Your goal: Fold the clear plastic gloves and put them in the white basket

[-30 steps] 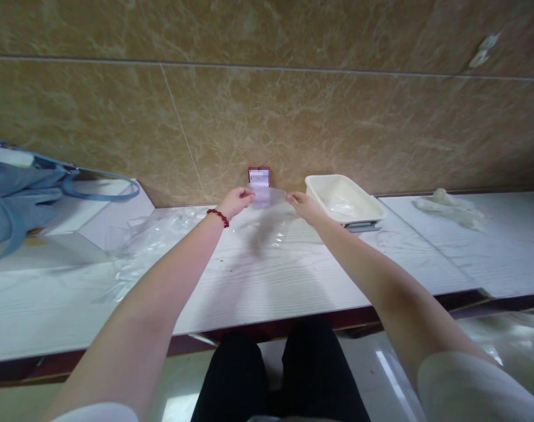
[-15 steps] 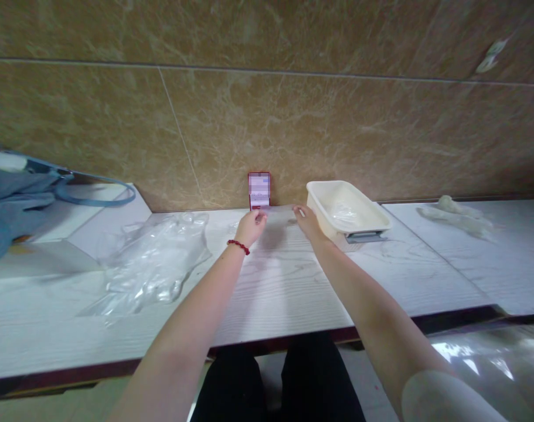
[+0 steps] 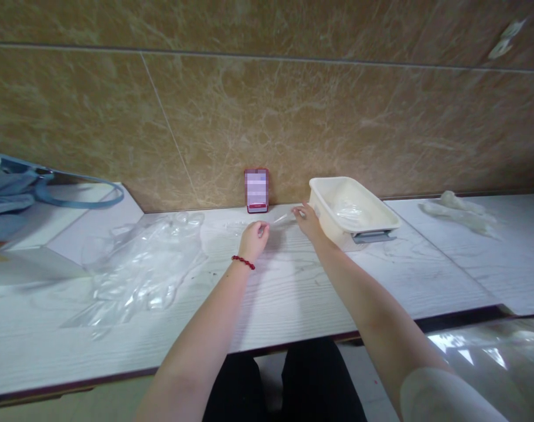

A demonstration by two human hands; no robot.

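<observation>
My left hand (image 3: 254, 239), with a red bead bracelet at its wrist, pinches a small piece of clear thin plastic (image 3: 279, 219). The plastic sticks out as a narrow strip to the right, above the white table. My right hand (image 3: 307, 220) is beside the left wall of a cream plastic bin (image 3: 376, 218); its fingers are slightly apart, just off the strip's end. Inside the bin lies some clear plastic (image 3: 348, 209). More thin clear plastic (image 3: 234, 227) lies left of my left hand, faint against the table.
A phone (image 3: 257, 191) in a red case leans against the brown marbled wall. On the left lies a pile of clear plastic bags (image 3: 146, 264), beside a white box (image 3: 51, 266) and a blue-grey bag (image 3: 7, 202). Crumpled whitish plastic (image 3: 462, 214) is at the far right.
The plastic was stretched between both hands; now it hangs from my left hand as a narrower strip, and my right fingers have parted from it. My left hand has come slightly nearer.
</observation>
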